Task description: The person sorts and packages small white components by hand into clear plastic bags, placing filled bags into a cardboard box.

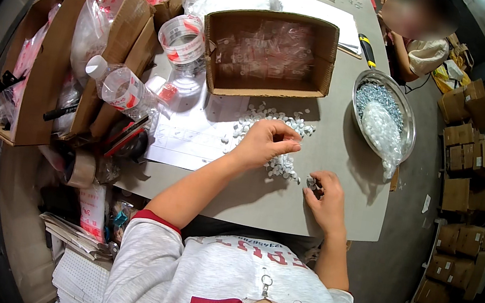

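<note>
A loose pile of small white and grey plastic pieces (283,164), perhaps cable clips, is spread on the table. Over it, my left hand (265,144) is closed in a pinch, thumb and forefinger near each other; whatever lies between the tips is too small to make out. My right hand (328,204) rests at the pile's right side near the front edge, fingers curled around several of the same small pieces (312,183). Just beyond the pile stands an open cardboard box (263,90) with small clear bags (269,53) inside.
To the right, a metal bowl (409,134) holds silvery nails or screws and a clear bag of white pieces (382,131). Left are paper sheets (184,146), a clear plastic jar (182,41), a bottle (121,88) and cardboard boxes (48,75). Another person (417,52) sits beyond the table.
</note>
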A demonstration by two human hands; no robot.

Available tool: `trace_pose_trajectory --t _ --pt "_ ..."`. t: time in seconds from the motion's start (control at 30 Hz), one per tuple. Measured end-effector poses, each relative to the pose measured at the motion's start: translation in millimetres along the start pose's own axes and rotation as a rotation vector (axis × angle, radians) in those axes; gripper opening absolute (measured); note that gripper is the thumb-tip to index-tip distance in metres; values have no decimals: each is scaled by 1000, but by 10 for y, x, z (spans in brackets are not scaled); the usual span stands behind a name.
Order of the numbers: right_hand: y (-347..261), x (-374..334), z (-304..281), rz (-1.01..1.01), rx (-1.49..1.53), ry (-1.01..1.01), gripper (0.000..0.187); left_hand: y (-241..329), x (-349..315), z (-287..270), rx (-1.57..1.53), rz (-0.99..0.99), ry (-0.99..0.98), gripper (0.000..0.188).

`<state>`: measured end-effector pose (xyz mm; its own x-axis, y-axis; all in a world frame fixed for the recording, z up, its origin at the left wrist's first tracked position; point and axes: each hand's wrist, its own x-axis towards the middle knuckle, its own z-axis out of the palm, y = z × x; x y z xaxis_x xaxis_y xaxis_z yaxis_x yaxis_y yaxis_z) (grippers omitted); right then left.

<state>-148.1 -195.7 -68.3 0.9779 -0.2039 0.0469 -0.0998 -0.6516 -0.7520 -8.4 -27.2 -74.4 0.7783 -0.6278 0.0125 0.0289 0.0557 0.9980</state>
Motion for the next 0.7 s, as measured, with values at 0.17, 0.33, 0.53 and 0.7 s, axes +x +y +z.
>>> trace_pose_trajectory --t 0.17,0.33,0.53,0.7 --pt "34 -22 54 -65 -91 43 24 -93 -13 54 -62 96 -93 13" --pt "64 -71 52 -63 -123 57 22 -57 -29 87 -109 -122 -210 19" --pt "-3 -125 15 -61 -136 37 24 -32 -56 126 -10 -79 -242 28" --pt "-41 -131 25 -7 -113 55 23 9 -92 136 197 34 -204 39"
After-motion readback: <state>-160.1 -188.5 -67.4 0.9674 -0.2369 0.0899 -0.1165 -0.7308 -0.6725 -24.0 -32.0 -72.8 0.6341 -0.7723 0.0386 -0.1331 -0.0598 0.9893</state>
